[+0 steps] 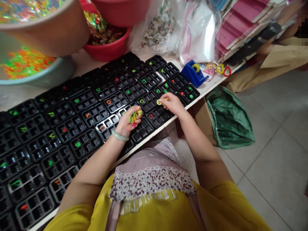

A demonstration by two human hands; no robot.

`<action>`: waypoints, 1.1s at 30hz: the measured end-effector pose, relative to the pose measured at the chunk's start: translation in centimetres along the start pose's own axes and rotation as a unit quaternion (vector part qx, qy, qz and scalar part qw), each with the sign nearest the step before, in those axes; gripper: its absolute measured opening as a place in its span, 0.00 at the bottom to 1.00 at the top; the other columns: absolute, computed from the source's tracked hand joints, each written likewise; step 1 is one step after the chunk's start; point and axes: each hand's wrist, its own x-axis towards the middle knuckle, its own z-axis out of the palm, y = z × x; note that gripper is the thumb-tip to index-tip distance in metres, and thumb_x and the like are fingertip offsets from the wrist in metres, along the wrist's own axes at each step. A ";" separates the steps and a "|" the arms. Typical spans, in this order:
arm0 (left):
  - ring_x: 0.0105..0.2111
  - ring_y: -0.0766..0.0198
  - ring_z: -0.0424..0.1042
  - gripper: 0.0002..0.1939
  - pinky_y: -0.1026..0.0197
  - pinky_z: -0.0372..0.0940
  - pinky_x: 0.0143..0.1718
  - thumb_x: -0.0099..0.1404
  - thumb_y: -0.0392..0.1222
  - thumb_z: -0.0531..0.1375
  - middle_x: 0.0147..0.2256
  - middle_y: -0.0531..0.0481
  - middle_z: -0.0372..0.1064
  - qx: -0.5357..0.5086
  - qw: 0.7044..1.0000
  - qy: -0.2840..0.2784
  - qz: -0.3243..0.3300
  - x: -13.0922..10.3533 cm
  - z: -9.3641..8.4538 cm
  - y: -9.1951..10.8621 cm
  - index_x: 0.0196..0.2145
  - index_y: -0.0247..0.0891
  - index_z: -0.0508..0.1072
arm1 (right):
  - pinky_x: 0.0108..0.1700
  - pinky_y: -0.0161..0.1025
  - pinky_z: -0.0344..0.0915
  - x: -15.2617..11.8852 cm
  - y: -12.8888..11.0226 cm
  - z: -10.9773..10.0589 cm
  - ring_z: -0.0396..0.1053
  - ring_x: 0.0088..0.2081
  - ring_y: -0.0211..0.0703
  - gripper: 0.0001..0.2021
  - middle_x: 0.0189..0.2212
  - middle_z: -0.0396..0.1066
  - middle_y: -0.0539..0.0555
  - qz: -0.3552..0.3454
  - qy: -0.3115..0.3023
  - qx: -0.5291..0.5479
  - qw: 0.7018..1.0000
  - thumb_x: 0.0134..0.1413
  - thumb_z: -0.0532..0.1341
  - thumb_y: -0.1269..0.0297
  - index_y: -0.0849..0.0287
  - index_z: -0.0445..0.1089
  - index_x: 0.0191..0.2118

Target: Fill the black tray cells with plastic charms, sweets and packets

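My left hand (130, 121) is closed round a bunch of small plastic pieces (135, 117) in yellow, green, orange and pink, above the black compartment trays near the table's front edge. To its right, my right hand (171, 103) pinches a small yellow plastic piece (159, 102) over a black tray (150, 100). Rows of these trays cover the table, many with one small coloured piece in a compartment. At the right end, one tray (189, 95) holds green and red pieces. The exact shapes of the pieces in my left hand are partly hidden by my fingers.
Basins of coloured pieces stand at the back left, including a red basin (106, 51) and a blue one (64, 72). A blue tape dispenser (194, 73) sits at the right edge. Below it is a box with a green bag liner (231, 118). Clear plastic bags (199, 35) lie behind.
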 end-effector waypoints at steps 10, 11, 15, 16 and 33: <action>0.15 0.75 0.57 0.06 0.75 0.45 0.12 0.53 0.32 0.62 0.20 0.56 0.62 0.008 1.000 0.015 -0.020 -0.6 -0.4 -0.4 0.29 0.34 0.67 | 0.39 0.38 0.62 0.0 1.6 -1.7 0.68 0.34 0.43 0.06 0.28 0.72 0.51 -0.043 0.016 -0.294 0.955 0.45 0.67 0.65 0.60 0.70 0.28; 0.15 0.75 0.57 0.06 0.75 0.45 0.12 0.53 0.32 0.62 0.20 0.56 0.62 0.009 1.000 0.017 -0.020 -0.6 -0.4 -0.4 0.29 0.34 0.67 | 0.39 0.38 0.62 0.1 1.7 -1.8 0.69 0.33 0.42 0.06 0.28 0.72 0.51 -0.037 0.014 -0.287 0.957 0.45 0.67 0.65 0.60 0.70 0.28; 0.15 0.75 0.57 0.08 0.75 0.45 0.12 0.52 0.33 0.63 0.20 0.56 0.62 0.012 1.000 0.015 -0.021 -0.8 -0.4 -0.4 0.29 0.35 0.67 | 0.34 0.36 0.66 0.1 1.9 -2.3 0.68 0.27 0.36 0.04 0.26 0.72 0.49 0.007 -0.006 -0.132 0.991 0.48 0.64 0.68 0.61 0.71 0.33; 0.15 0.75 0.57 0.08 0.75 0.45 0.12 0.52 0.33 0.64 0.21 0.56 0.62 0.011 1.000 0.012 -0.021 -0.8 -0.4 -0.5 0.29 0.35 0.67 | 0.33 0.35 0.67 -0.1 2.0 -2.5 0.68 0.26 0.35 0.05 0.25 0.72 0.48 0.019 -0.022 -0.073 0.997 0.49 0.63 0.69 0.60 0.71 0.35; 0.15 0.76 0.57 0.05 0.75 0.45 0.12 0.57 0.33 0.62 0.20 0.56 0.62 0.015 0.999 0.025 -0.031 -1.6 -0.2 -1.1 0.28 0.34 0.67 | 0.37 0.37 0.60 -5.5 1.9 -1.3 0.67 0.30 0.39 0.06 0.28 0.73 0.50 -0.058 -0.069 -0.240 0.967 0.51 0.62 0.73 0.57 0.75 0.33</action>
